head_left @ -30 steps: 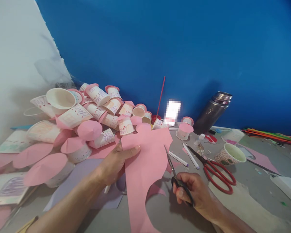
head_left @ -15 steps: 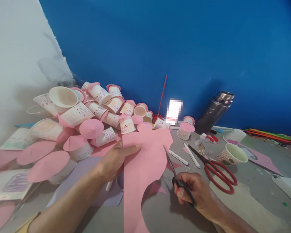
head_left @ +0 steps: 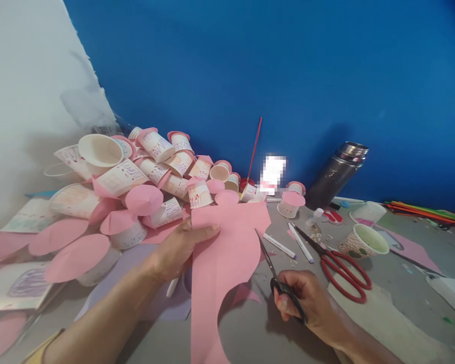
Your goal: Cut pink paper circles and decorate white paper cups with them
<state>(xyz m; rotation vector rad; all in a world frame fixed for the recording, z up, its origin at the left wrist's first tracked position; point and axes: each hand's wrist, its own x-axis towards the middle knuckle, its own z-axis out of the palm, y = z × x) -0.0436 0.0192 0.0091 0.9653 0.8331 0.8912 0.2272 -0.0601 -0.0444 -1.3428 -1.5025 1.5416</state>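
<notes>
A large sheet of pink paper (head_left: pixel 227 253), its right side cut in curves, is held up by my left hand (head_left: pixel 182 247), thumb on the front and fingers behind. My right hand (head_left: pixel 299 298) grips dark-handled scissors (head_left: pixel 270 263) by the loops. Their blades point up and left, with the tip at the paper's right edge; whether the paper lies between the blades I cannot tell. Under the sheet's curved edge rests a pink paper scrap (head_left: pixel 245 294). Two white markers (head_left: pixel 280 246) lie just right of the sheet.
Decorated paper cups (head_left: pixel 151 146) with pink paper tops are piled at the left. Red-handled scissors (head_left: pixel 349 275) lie right of my right hand, near a patterned cup (head_left: pixel 364 241). A dark flask (head_left: pixel 335 177) stands by the blue wall. Purple paper (head_left: pixel 136 283) lies under my left forearm.
The lower part of the pink sheet has shifted slightly left. Both hands keep nearly the same place, and the scissors stay at the paper's edge. The view has moved very slightly.
</notes>
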